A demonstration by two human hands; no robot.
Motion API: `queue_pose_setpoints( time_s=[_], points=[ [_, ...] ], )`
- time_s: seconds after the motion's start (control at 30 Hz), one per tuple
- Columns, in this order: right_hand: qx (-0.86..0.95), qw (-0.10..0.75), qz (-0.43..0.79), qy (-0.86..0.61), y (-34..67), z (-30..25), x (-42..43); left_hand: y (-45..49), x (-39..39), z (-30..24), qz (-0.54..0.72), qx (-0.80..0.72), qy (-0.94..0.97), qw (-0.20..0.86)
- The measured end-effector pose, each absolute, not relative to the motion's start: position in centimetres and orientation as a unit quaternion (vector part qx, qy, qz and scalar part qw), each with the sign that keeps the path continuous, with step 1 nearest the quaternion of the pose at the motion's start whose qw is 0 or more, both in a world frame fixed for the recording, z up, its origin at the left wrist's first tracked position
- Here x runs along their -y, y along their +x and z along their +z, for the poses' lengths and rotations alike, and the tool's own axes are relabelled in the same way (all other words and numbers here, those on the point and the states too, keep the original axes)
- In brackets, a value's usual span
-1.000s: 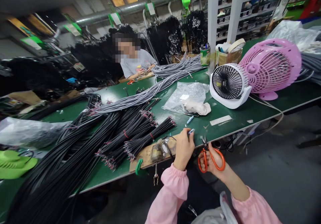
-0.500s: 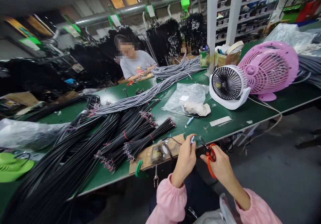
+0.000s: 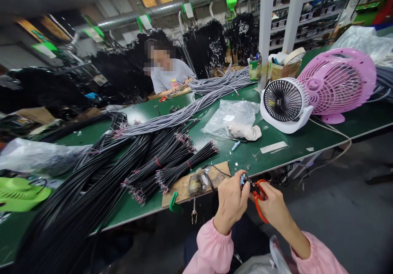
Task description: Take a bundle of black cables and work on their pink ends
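My right hand (image 3: 273,204) is closed round the orange handles of a pair of cutting pliers (image 3: 259,192). Between the fingertips of my left hand (image 3: 231,198) is a small light-blue piece (image 3: 242,179), mostly covered by the fingers. The pliers' dark jaws meet this piece; whether they are closed on it I cannot tell. Both hands are just off the front edge of the green table (image 3: 227,145). Close by on the left, a wooden board (image 3: 181,196) carries a small motor (image 3: 194,184) with a two-pronged metal tip hanging over the edge.
Bundles of black cables (image 3: 147,155) and a run of grey cables (image 3: 172,120) cover the left and middle. A plastic bag (image 3: 217,118), a light-blue pen-like piece (image 3: 236,145), a white fan (image 3: 284,106) and a pink fan (image 3: 340,81) lie beyond. Across the table sits another person (image 3: 170,75).
The pliers have come left to the light-blue piece in my left hand, so the two hands are now close together. The view has shifted slightly.
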State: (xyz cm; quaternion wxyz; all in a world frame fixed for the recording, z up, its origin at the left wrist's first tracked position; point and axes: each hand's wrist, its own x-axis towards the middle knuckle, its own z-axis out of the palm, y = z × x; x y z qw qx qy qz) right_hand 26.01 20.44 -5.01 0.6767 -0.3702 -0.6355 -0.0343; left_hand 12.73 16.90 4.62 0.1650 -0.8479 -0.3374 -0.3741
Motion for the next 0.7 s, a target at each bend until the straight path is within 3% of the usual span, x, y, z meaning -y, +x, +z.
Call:
queue_pose_setpoints(
  time_s=[0.27,0.5,0.7],
  points=[
    [0.632,0.678,0.088,-0.364,25.1,-5.0,-19.0,12.4,-18.0,3.9,-0.404,0.307,-0.832,0.222],
    [0.666,0.594,0.344,-0.291,25.8,-4.2,-18.5,11.9,-18.3,4.5,-0.431,0.303,-0.834,0.163],
    [0.688,0.539,0.412,-0.257,26.7,-3.8,-18.0,12.1,-18.6,3.8,-0.513,0.282,-0.802,0.12]
  ],
)
